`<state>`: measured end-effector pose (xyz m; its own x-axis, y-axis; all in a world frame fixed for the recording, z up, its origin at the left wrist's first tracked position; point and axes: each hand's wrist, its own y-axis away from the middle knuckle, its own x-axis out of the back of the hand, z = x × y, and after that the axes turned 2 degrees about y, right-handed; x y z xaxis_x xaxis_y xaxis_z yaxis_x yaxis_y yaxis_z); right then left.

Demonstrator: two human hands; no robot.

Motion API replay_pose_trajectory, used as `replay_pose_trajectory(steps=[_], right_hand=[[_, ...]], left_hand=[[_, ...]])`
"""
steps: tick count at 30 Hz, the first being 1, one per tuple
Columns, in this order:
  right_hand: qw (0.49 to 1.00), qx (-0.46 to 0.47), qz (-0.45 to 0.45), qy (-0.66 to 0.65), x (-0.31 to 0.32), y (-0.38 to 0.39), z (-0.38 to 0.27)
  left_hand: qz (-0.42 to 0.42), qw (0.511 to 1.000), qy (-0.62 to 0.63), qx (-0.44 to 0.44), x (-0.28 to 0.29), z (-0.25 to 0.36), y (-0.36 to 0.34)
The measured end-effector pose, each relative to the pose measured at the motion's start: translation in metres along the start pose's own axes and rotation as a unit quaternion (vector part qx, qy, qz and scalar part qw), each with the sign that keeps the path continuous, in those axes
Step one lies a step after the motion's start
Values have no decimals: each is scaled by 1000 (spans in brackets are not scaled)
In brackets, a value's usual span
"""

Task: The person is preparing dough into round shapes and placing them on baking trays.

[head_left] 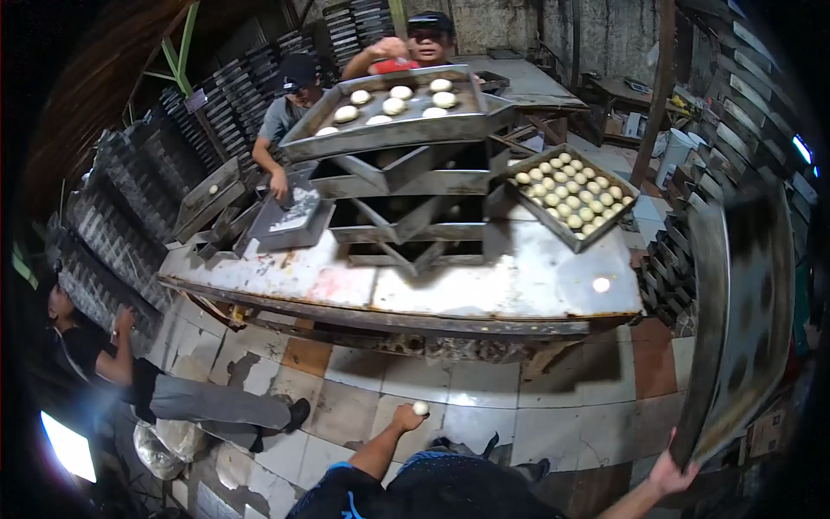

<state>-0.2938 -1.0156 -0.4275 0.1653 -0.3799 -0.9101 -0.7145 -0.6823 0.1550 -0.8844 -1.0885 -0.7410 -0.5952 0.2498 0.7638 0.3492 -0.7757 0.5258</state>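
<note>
In my left hand (408, 419), low in the middle, a small pale dough ball (420, 407) is held above the tiled floor. My right hand (673, 472) is closed on the lower end of a large, empty metal baking tray (750, 320), which stands nearly upright at the right, its inside stained dark. Ahead on the table, crisscrossed trays form a tall stack. The top tray (389, 133) carries several spaced-out pale dough balls (394, 106). Right of the stack, another tray (542, 220) is packed with rows of dough balls (577, 192).
The white-topped table (553, 290) spans the middle. Behind it are two people; one has a hand (279, 184) at a tray of white powder (298, 235). Another person (130, 372) sits at the left with legs stretched out. Stacked trays (679, 268) stand on the right.
</note>
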Motion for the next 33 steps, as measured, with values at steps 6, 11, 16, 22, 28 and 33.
replay_pose_trajectory(steps=[6, 11, 16, 22, 28, 33], right_hand=[[911, -188, -364, 53, -159, 67, 124], [890, -273, -365, 18, -270, 147, 203], [757, -359, -544, -42, -342, 219, 247], [786, -347, -497, 124, -397, 297, 313], [786, -291, -516, 179, -430, 323, 384], [791, -282, -512, 180, -439, 360, 416]], left_hand=[[103, 970, 158, 155, -15, -138, 46], [103, 919, 144, 353, -87, -229, 130], [46, 907, 161, 386, -146, -248, 175], [46, 878, 268, 394, -173, -232, 171], [52, 805, 442, 394, -142, -208, 134], [211, 826, 347, 391, -123, -220, 136]])
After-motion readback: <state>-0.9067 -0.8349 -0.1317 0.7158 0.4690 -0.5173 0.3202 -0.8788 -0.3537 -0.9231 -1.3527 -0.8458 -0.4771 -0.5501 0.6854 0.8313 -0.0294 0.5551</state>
